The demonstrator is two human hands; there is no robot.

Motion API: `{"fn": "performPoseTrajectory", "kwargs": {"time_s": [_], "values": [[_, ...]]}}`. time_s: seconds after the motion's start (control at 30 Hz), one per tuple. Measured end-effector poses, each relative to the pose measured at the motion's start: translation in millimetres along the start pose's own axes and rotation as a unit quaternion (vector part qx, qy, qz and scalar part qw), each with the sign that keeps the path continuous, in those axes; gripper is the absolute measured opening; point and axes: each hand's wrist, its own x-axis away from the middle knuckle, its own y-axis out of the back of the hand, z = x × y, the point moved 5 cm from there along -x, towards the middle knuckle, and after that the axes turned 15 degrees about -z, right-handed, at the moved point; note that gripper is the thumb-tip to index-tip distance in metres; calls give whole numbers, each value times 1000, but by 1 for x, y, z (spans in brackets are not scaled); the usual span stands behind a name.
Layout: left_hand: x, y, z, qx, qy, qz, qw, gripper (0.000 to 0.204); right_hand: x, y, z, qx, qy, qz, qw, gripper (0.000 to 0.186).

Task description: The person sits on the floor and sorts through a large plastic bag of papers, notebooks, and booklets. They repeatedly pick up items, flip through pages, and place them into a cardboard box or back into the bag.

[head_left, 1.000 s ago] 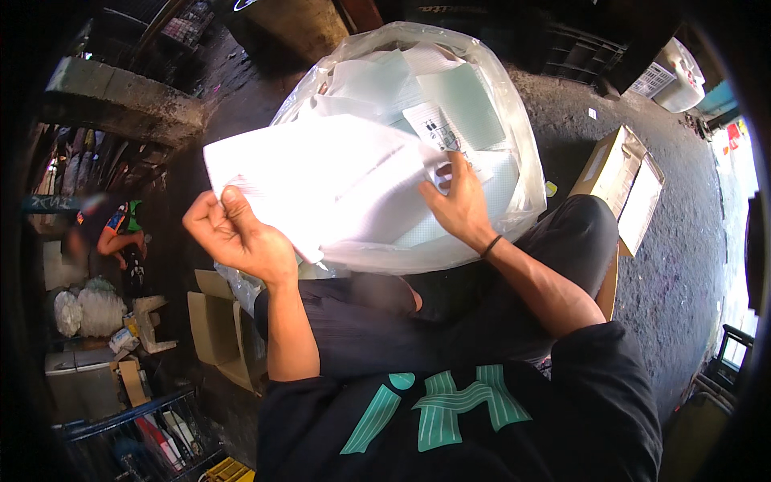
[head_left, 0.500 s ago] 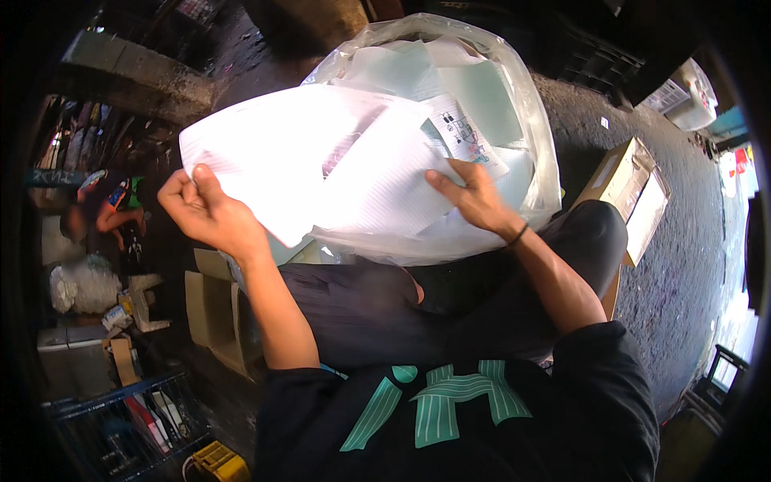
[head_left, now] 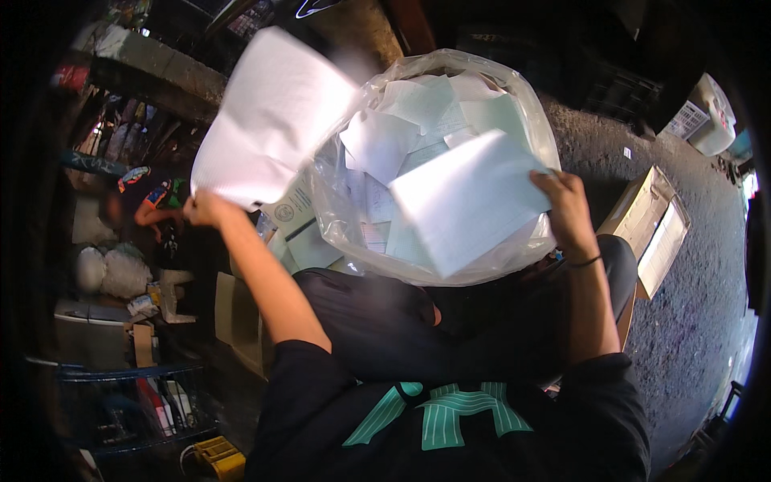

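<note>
My left hand [head_left: 210,210] grips the lower corner of a large white paper sheet [head_left: 269,120], held up left of the bag. In my right hand [head_left: 566,213] is another paper [head_left: 474,201], pinched at its right edge and tilted over the bag's opening. A big clear plastic bag [head_left: 540,132] stands before my knees, filled with loose lined sheets [head_left: 381,145], some white and some greenish. Papers or notebooks, among them a pale cover with a round emblem [head_left: 291,210], lie between the bag and my left leg.
An open cardboard box [head_left: 237,321] stands beside my left leg, and a long carton [head_left: 650,225] lies to the right on dark ground. Further left are a person [head_left: 148,201], white bundles [head_left: 120,271] and a dark crate [head_left: 136,410]. A yellow object [head_left: 218,459] sits below.
My hands have moved apart. The papers held together between them are now separate, the left sheet raised to the left, the right one swung right over the bag.
</note>
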Motion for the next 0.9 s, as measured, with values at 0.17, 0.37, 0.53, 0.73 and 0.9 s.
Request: {"fn": "performPoseTrajectory", "kwargs": {"time_s": [0.17, 0.37, 0.53, 0.73, 0.9], "values": [[21, 15, -46, 111, -157, 128, 973, 10, -5, 24, 4, 52, 103, -33, 993, 39], [199, 8, -116, 200, -396, 317, 838, 14, -1, -18, -10, 91, 54, -15, 994, 42], [338, 31, -54, 60, -482, 683, 546, 40, -4, -33, -23, 86, 32, -48, 995, 57], [356, 56, -34, -2, -61, 859, 509, 61, -6, -35, -33, 152, 20, -73, 985, 67], [378, 74, -54, 3, -39, 894, 446, 81, -9, -39, -40, 125, 22, -66, 990, 67]]}}
